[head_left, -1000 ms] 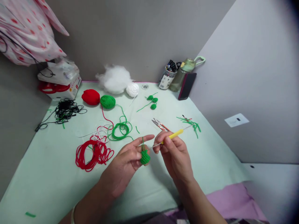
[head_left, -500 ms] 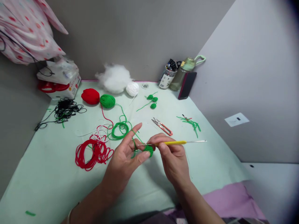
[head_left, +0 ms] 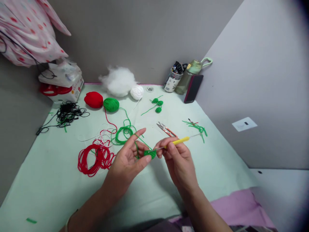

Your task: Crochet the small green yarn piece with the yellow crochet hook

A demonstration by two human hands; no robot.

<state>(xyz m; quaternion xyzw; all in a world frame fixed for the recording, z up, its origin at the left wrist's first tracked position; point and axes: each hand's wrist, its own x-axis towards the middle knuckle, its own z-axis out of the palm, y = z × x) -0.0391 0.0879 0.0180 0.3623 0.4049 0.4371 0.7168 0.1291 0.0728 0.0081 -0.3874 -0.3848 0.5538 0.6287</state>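
My left hand [head_left: 129,162] pinches a small green crochet piece [head_left: 150,153] between thumb and fingers, with the forefinger raised and green yarn looped over it. My right hand [head_left: 177,156] is closed around a yellow-handled crochet hook [head_left: 177,141], whose metal tip reaches into the green piece. The yarn runs back to a loose green coil [head_left: 124,133] and a green yarn ball [head_left: 111,104] on the pale green table [head_left: 48,180].
Red-handled snips [head_left: 167,129] lie just beyond my hands. A red yarn tangle [head_left: 95,158], red ball [head_left: 93,99], white ball [head_left: 136,92], stuffing [head_left: 117,81], black cord [head_left: 67,113], green scraps [head_left: 198,128], small green pieces [head_left: 157,104], pen cup [head_left: 173,80], bottle [head_left: 189,74] and phone [head_left: 193,88] surround them.
The green piece, hanging from my left fingers a second ago, was turned up into a pinch. The hook swung flat to the right, then tilted back up with its tip in the piece.
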